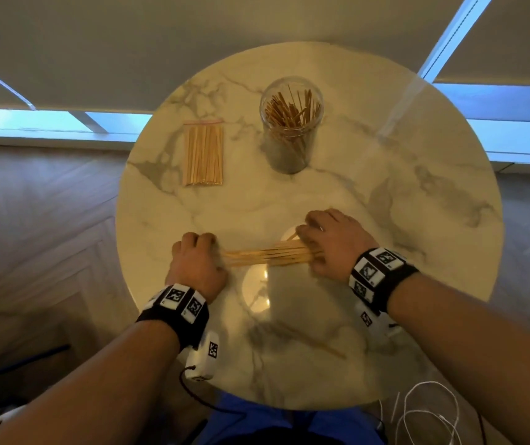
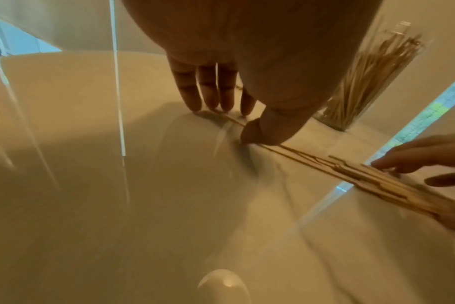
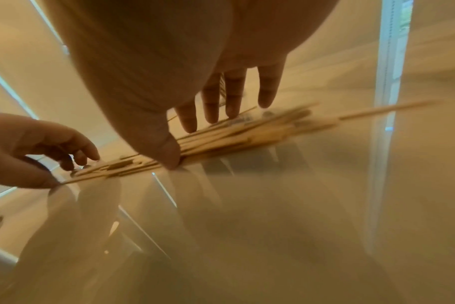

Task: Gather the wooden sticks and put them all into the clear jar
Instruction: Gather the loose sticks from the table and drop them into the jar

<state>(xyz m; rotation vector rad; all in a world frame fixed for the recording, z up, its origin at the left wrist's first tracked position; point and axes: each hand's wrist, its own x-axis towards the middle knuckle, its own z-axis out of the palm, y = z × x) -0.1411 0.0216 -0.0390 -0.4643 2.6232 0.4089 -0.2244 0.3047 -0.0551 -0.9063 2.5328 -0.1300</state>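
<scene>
A loose bundle of wooden sticks [image 1: 267, 256] lies crosswise on the round marble table [image 1: 433, 194], near its middle. My left hand [image 1: 204, 255] pinches the bundle's left end between thumb and fingertips [image 2: 231, 125]. At the other end my right hand [image 1: 312, 248] pinches the sticks [image 3: 234, 137] the same way, thumb on the near side and fingers on the far side. One stick [image 3: 385, 110] juts out past the right hand. The clear jar [image 1: 291, 123] stands upright at the back, several sticks inside it [image 2: 372, 82]. A single stick [image 1: 324, 348] lies near the table's front.
A sealed plastic bag of sticks [image 1: 203, 155] lies flat, left of the jar. White cable loops [image 1: 430, 412] hang off the table's front right edge. Wooden floor surrounds the table, with window frames beyond it.
</scene>
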